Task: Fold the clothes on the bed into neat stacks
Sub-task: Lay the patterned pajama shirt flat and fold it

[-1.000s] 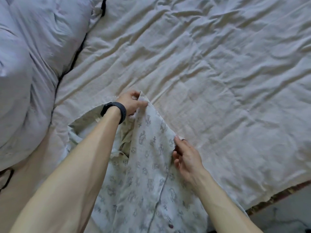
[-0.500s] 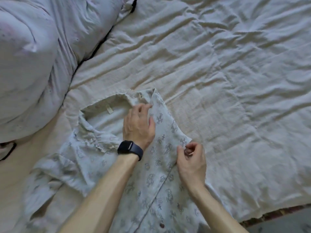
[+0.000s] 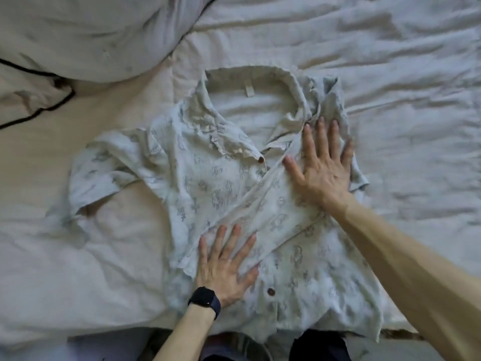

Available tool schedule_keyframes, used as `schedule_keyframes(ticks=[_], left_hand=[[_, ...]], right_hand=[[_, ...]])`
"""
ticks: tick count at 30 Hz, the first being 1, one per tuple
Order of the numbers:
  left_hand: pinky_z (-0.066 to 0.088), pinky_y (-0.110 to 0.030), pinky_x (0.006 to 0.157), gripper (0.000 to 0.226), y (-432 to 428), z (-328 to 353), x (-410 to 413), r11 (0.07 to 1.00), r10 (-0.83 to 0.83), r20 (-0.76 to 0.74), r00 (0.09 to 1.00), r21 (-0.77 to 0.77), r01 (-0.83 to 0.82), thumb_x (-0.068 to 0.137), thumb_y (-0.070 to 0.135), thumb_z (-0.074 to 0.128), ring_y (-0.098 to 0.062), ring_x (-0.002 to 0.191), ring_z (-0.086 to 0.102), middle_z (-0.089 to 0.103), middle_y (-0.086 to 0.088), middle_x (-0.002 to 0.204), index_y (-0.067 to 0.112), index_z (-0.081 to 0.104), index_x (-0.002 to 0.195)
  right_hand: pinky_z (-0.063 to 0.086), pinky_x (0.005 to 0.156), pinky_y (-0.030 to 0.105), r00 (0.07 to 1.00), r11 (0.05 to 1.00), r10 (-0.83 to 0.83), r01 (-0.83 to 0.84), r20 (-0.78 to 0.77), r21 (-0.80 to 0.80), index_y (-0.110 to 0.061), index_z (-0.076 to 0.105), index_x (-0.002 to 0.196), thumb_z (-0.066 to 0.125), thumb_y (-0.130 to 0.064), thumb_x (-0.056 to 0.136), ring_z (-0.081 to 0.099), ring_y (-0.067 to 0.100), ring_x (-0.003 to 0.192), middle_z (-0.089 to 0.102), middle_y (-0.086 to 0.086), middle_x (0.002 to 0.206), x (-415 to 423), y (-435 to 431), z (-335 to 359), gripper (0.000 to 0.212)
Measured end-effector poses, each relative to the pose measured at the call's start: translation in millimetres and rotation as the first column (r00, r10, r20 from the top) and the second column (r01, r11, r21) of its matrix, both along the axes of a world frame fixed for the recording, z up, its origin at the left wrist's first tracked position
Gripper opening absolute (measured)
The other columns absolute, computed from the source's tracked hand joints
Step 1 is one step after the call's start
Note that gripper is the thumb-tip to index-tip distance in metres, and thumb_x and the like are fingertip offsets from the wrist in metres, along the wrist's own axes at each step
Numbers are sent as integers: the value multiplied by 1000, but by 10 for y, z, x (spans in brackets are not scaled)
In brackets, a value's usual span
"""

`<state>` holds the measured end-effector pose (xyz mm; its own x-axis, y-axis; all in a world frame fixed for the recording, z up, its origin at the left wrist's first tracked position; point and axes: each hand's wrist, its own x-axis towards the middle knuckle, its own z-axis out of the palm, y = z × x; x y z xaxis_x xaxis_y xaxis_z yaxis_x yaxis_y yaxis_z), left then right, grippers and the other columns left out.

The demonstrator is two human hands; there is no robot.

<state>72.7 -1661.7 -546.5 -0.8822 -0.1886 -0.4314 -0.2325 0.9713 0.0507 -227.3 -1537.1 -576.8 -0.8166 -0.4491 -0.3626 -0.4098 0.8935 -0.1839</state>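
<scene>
Head view, near to far: at 6 o'clock your dark trousers [image 3: 322, 345] show just below the hem of the shirt [image 3: 213, 183]. The shirt is pale and printed. It lies front-up in the middle of the bed [image 3: 403, 100], hem toward 6 o'clock and collar toward 12 o'clock.

At 7 o'clock from the middle of the frame your left hand [image 3: 223, 264] lies flat on the shirt's lower front. Its fingers are straight and spread, pressing the cloth and gripping nothing. A black watch [image 3: 205, 300] sits on that wrist. 1 brown button [image 3: 271, 291] lies just beside the thumb, at 4 o'clock from that hand.

A folded edge of the shirt runs on a slant from your left fingertips up toward your right thumb. Your right hand [image 3: 322, 165], at 2 o'clock, rests palm-down on the shirt's upper part. Its fingers are also straight and spread and hold nothing. A 2nd button [image 3: 260, 159] lies near that thumb, at 9 o'clock from the hand.

A short sleeve [image 3: 104, 173] is spread out toward 9 o'clock. The collar [image 3: 208, 115] lies open, with a white label [image 3: 249, 89] inside it at 12 o'clock. Farthest off, at 10 o'clock, a pillow [image 3: 78, 35] with black piping lies on the wrinkled bed.
</scene>
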Motion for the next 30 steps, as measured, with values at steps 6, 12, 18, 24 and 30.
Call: schedule_keyframes(ticks=[6, 12, 18, 24, 30], left_hand=[[0, -65, 118, 67, -286, 7, 543, 990, 143, -133, 981, 3, -144, 95, 68, 29, -34, 154, 10, 14, 3, 167, 43, 20, 157], [-10, -66, 116, 98, -394, -49, 515, 980, 198, -144, 970, 35, -195, 74, 84, 43, -39, 153, 3, 5, -4, 169, 41, 16, 158], [1, -59, 118, 78, -1031, 318, 751, 910, 404, -194, 894, 186, -371, 82, 67, 54, -24, 153, 15, 14, 0, 167, 41, 33, 153], [32, -61, 105, 80, -2653, 489, 1111, 418, 893, -288, 347, 242, -876, 73, 41, 80, -35, 141, 34, 39, -13, 151, 19, 44, 141], [51, -43, 89, 79, -3693, 322, 1181, -164, 985, 118, -123, 462, -872, 75, 79, 59, -31, 103, 63, 63, -9, 120, 16, 50, 123]], right_hand=[[-9, 118, 67, 998, 985, -4, -9, -70, -173, -33, 5, 163, 26, -82, 92, -13, 37, 155, -10, 5, 171, 1242, -119, 315, 89], [-2, 114, 77, 995, 997, 70, -72, 66, 41, -45, -1, 160, 32, -86, 88, -22, 36, 153, -21, 1, 169, 1924, -270, 121, 89], [-10, 117, 71, 984, 978, -57, 22, 167, 207, -50, -14, 156, 23, -91, 84, -37, 24, 148, -37, -7, 162, 2001, -453, 469, 91], [11, 126, 51, 995, 993, 97, -98, -22, -71, -21, 30, 159, 36, -63, 95, 0, 22, 158, 10, 2, 170, 2431, -1523, 1044, 77], [14, 126, 51, 985, 966, 167, -172, -45, -194, -20, 28, 160, 53, -45, 100, 6, 27, 158, 20, 5, 169, 2541, -2909, 1034, 70]])
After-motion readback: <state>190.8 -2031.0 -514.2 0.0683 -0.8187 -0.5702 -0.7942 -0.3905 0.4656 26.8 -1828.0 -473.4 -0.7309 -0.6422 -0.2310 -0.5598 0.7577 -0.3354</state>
